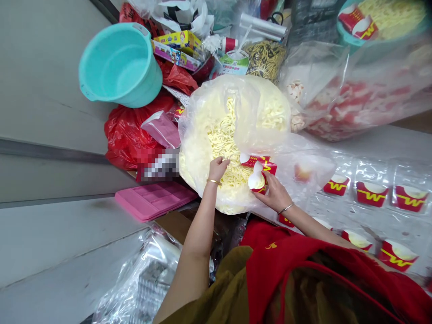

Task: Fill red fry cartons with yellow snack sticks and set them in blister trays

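Note:
My left hand [218, 169] is over a big clear plastic bag [195, 117] of pale yellow fry-shaped strips [222, 139]. Its fingers are curled together at the strips; what they pinch, if anything, is too small to make out. In my right hand [274, 192] is a small red and white fry carton [257, 179], tilted with its opening towards the left hand. Pale yellow stuff shows inside its mouth. Just behind it, another red carton [248, 159] with yellow marks lies on the bag.
Filled red cartons in clear wrapping [371, 192] stand in rows at right. A turquoise bucket [116, 63] sits back left, above a red plastic bag [130, 135]. Pink trays [148, 200] lie front left. Bagged red and white pieces [347, 108] are back right.

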`<action>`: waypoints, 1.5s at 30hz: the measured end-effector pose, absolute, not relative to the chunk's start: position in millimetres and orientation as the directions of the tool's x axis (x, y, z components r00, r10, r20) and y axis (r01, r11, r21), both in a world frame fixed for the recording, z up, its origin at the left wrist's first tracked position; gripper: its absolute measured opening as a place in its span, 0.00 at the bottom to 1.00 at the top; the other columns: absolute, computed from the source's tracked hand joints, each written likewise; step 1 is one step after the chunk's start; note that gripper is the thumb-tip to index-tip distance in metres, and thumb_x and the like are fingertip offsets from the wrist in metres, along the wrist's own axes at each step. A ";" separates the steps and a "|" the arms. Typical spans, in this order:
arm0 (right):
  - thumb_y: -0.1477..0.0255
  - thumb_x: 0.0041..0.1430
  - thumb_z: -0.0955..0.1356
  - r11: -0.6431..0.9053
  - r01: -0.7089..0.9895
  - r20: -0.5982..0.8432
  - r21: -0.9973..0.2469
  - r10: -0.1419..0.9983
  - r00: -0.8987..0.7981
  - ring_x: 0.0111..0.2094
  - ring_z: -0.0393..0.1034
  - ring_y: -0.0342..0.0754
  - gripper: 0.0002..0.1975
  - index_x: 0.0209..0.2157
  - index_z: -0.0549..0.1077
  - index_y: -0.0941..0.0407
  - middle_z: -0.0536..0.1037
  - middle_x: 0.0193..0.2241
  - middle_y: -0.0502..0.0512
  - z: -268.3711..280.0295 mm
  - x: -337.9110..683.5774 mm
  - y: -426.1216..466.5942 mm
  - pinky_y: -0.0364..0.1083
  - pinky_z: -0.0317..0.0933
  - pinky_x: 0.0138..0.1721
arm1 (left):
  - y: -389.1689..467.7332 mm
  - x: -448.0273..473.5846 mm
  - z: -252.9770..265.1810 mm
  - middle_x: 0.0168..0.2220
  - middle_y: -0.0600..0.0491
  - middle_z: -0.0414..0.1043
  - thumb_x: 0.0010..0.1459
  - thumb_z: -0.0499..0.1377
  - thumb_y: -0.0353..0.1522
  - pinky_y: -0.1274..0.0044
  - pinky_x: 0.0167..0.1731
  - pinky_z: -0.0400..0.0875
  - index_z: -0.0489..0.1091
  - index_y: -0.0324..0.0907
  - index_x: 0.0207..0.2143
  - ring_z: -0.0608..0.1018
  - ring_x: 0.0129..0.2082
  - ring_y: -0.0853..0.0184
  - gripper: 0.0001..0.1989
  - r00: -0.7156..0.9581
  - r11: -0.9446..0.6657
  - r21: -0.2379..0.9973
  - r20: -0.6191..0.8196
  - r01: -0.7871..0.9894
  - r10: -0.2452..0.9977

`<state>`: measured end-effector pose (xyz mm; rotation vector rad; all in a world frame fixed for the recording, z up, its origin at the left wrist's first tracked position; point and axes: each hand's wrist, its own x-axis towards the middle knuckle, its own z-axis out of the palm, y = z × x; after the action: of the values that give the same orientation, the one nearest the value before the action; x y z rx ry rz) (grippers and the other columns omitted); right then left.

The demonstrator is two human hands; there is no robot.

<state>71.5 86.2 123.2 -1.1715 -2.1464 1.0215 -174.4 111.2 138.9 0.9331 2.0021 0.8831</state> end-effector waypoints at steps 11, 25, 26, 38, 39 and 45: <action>0.67 0.53 0.68 0.482 0.512 0.127 -0.711 0.804 -0.581 0.53 0.58 0.62 0.35 0.59 0.50 0.58 0.63 0.51 0.67 136.2 53.3 85.3 0.61 0.59 0.52 | 72.0 -125.0 196.9 0.15 0.61 0.50 0.44 0.60 0.33 0.80 0.18 0.45 0.56 0.40 0.15 0.54 0.17 0.77 0.15 -0.014 0.479 0.784 -0.516 0.395 0.856; 0.72 0.54 0.65 0.531 0.411 0.190 -0.741 0.753 -0.629 0.52 0.60 0.59 0.33 0.59 0.49 0.55 0.64 0.51 0.64 124.2 68.4 80.4 0.61 0.60 0.51 | 72.2 -75.7 195.8 0.21 0.52 0.66 0.49 0.56 0.26 0.75 0.29 0.60 0.67 0.42 0.17 0.68 0.24 0.67 0.10 0.091 0.109 0.619 -0.282 0.778 0.955; 0.71 0.54 0.66 0.521 0.408 0.191 -0.750 0.761 -0.620 0.53 0.59 0.59 0.33 0.59 0.48 0.56 0.64 0.52 0.64 122.4 69.0 80.2 0.61 0.59 0.52 | 74.4 -80.0 197.7 0.20 0.53 0.66 0.50 0.56 0.27 0.76 0.27 0.60 0.67 0.42 0.16 0.68 0.23 0.67 0.11 0.144 0.093 0.650 -0.302 0.755 0.943; 0.62 0.55 0.67 0.434 0.433 0.159 -0.790 0.827 -0.539 0.54 0.60 0.59 0.35 0.59 0.50 0.57 0.64 0.52 0.65 121.3 76.7 90.7 0.60 0.59 0.53 | 151.6 -174.7 121.5 0.42 0.45 0.66 0.52 0.56 0.28 0.73 0.39 0.63 0.68 0.41 0.41 0.71 0.42 0.60 0.12 -0.263 0.304 0.200 -0.206 0.932 0.942; 0.62 0.55 0.67 0.429 0.438 0.152 -0.790 0.829 -0.538 0.53 0.60 0.59 0.35 0.59 0.50 0.57 0.64 0.52 0.65 121.7 77.2 90.2 0.60 0.60 0.53 | 152.3 -176.9 116.5 0.41 0.45 0.66 0.54 0.55 0.28 0.72 0.40 0.62 0.69 0.41 0.39 0.70 0.43 0.60 0.10 -0.231 0.268 0.185 -0.198 0.946 0.953; 0.61 0.55 0.68 0.396 0.452 0.121 -0.799 0.842 -0.525 0.53 0.60 0.58 0.35 0.58 0.52 0.58 0.64 0.52 0.66 122.3 76.3 90.4 0.58 0.60 0.53 | 122.2 -189.5 121.6 0.32 0.50 0.67 0.56 0.53 0.31 0.75 0.38 0.62 0.68 0.42 0.30 0.70 0.35 0.66 0.05 -0.262 0.263 0.534 -0.079 0.803 0.962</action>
<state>76.3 90.4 122.3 -1.1035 -2.1396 0.9922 -189.5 122.2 121.6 1.6044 2.1503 0.5552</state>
